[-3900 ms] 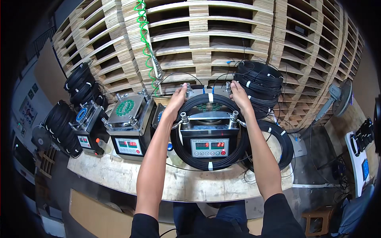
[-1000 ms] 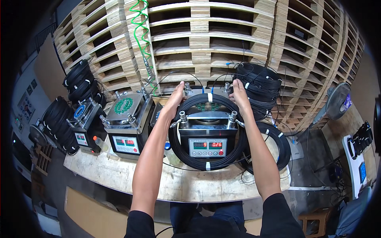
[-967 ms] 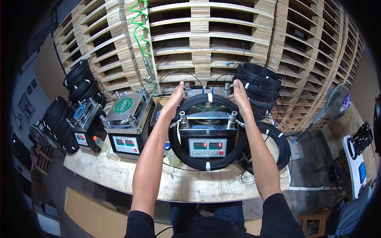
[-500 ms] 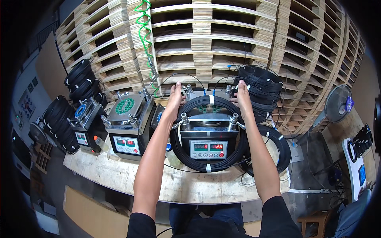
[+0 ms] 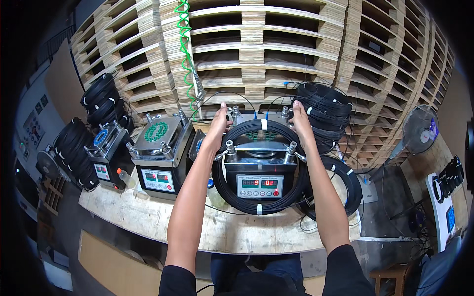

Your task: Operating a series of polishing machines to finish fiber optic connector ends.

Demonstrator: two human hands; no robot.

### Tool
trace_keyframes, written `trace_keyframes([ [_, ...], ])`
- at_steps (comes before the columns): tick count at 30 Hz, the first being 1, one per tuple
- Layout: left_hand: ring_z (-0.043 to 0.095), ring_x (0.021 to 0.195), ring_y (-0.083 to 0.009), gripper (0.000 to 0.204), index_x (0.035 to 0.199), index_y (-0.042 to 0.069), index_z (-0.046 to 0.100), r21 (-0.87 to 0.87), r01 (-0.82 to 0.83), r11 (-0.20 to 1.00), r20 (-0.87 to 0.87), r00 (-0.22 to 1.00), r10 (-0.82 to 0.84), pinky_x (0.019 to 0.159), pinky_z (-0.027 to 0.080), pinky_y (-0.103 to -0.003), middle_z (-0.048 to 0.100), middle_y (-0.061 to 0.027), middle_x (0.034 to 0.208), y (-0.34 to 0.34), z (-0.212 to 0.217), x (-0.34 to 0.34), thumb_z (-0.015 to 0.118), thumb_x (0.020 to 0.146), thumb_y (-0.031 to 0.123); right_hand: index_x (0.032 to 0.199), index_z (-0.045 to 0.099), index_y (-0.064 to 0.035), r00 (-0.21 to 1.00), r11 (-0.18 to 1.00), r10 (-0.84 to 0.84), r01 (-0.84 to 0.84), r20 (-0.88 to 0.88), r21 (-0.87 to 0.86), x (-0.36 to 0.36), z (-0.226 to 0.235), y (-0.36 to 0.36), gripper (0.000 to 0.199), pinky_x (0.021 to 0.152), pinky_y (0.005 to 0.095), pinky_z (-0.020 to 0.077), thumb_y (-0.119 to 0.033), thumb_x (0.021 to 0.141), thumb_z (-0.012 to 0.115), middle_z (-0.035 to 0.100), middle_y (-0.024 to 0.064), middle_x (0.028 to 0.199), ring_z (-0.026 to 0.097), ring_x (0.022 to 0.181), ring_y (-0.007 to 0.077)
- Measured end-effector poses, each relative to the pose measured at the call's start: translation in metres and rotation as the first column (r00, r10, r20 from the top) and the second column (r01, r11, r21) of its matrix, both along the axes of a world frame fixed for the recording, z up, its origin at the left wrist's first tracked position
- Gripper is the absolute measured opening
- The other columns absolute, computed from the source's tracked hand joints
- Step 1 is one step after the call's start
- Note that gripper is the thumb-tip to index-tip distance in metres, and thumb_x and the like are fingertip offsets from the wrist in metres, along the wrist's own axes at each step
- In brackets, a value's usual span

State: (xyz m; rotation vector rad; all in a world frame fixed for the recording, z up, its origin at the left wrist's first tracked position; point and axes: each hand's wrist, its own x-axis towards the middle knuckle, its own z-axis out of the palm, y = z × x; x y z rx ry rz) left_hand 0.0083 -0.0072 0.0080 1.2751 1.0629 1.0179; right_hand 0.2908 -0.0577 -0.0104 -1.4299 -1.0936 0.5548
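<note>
A polishing machine (image 5: 259,167) with a lit red and green digital panel (image 5: 260,186) stands in front of me. A coil of black cable (image 5: 260,209) with white ties hangs around its front. Two blue connectors are plugged in at the back of its top. My left hand (image 5: 219,127) is at the far left corner post, thumb up and fingers bent around a clamp lever that they mostly hide. At the far right post, my right hand (image 5: 301,123) grips the matching lever the same way. The near clamp posts (image 5: 230,148) stand uncovered, their levers pointing outward.
To the left are two more polishing machines (image 5: 157,158) and stacked cable coils (image 5: 71,148). Other coils (image 5: 323,113) are piled behind my right hand; one lies on the wooden bench (image 5: 148,217). A green spiral hose (image 5: 183,54) hangs before the pallets (image 5: 256,34). A fan (image 5: 419,130) stands right.
Both hands stay at the far posts, my right hand shifting very slightly. The hose's metal end has swung a little to the right. The digits on the machine's panel have changed.
</note>
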Motion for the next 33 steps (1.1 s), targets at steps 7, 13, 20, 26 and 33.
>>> trace_keyframes([
  [7, 0.056, 0.116, -0.0241, 0.085, 0.158, 0.009, 0.03, 0.026, -0.047, 0.999, 0.003, 0.999, 0.047, 0.09, 0.046, -0.036, 0.05, -0.0133, 0.143, -0.007, 0.006, -0.006, 0.04, 0.099, 0.07, 0.159, 0.027, -0.0256, 0.969, 0.997, 0.079, -0.083, -0.233, -0.008, -0.027, 0.022, -0.024, 0.078, 0.09, 0.0498, 0.0501, -0.074, 0.098, 0.033, 0.05, 0.0181, 0.12, 0.064, 0.094, 0.0371],
  [13, 0.055, 0.117, -0.0241, 0.086, 0.159, 0.01, 0.028, 0.019, 0.033, 0.999, -0.022, 0.999, -0.033, 0.091, 0.046, -0.037, 0.05, -0.0144, 0.143, -0.006, 0.005, -0.007, 0.039, 0.099, 0.071, 0.156, 0.033, -0.0219, 0.983, 0.998, 0.031, -0.04, -0.178, -0.045, -0.024, 0.022, -0.025, 0.077, 0.074, 0.0352, 0.0514, -0.073, 0.099, 0.032, 0.055, 0.0127, 0.105, 0.066, 0.081, 0.0258],
  [20, 0.054, 0.119, -0.0246, 0.086, 0.158, 0.009, 0.03, -0.02, 0.017, 1.0, -0.025, 1.0, -0.018, 0.093, 0.045, -0.038, 0.047, -0.0141, 0.148, 0.0, 0.001, -0.009, 0.038, 0.099, 0.071, 0.155, 0.037, -0.0163, 0.997, 0.998, 0.034, -0.038, -0.073, -0.046, -0.021, 0.018, -0.017, 0.078, 0.067, 0.0276, 0.0479, -0.071, 0.1, 0.033, 0.056, 0.0099, 0.095, 0.059, 0.076, 0.0165],
  [26, 0.056, 0.117, -0.0259, 0.095, 0.159, 0.007, 0.023, 0.035, -0.044, 0.998, -0.077, 0.996, 0.046, 0.093, 0.045, -0.037, 0.05, -0.0175, 0.144, -0.004, 0.004, -0.008, 0.042, 0.096, 0.074, 0.157, 0.034, -0.0193, 0.983, 0.994, 0.078, -0.089, -0.167, -0.06, -0.026, 0.024, -0.023, 0.076, 0.078, 0.036, 0.0511, -0.07, 0.101, 0.034, 0.054, 0.0129, 0.105, 0.06, 0.083, 0.0216],
  [33, 0.056, 0.115, -0.0257, 0.094, 0.159, 0.006, 0.022, 0.064, 0.004, 0.998, -0.041, 0.999, -0.001, 0.095, 0.047, -0.035, 0.046, -0.0213, 0.144, -0.008, 0.005, -0.006, 0.044, 0.097, 0.072, 0.157, 0.033, -0.0189, 0.984, 0.996, 0.083, -0.088, -0.155, -0.026, -0.023, 0.02, -0.018, 0.075, 0.077, 0.0362, 0.0519, -0.069, 0.101, 0.035, 0.054, 0.0138, 0.108, 0.062, 0.086, 0.0249],
])
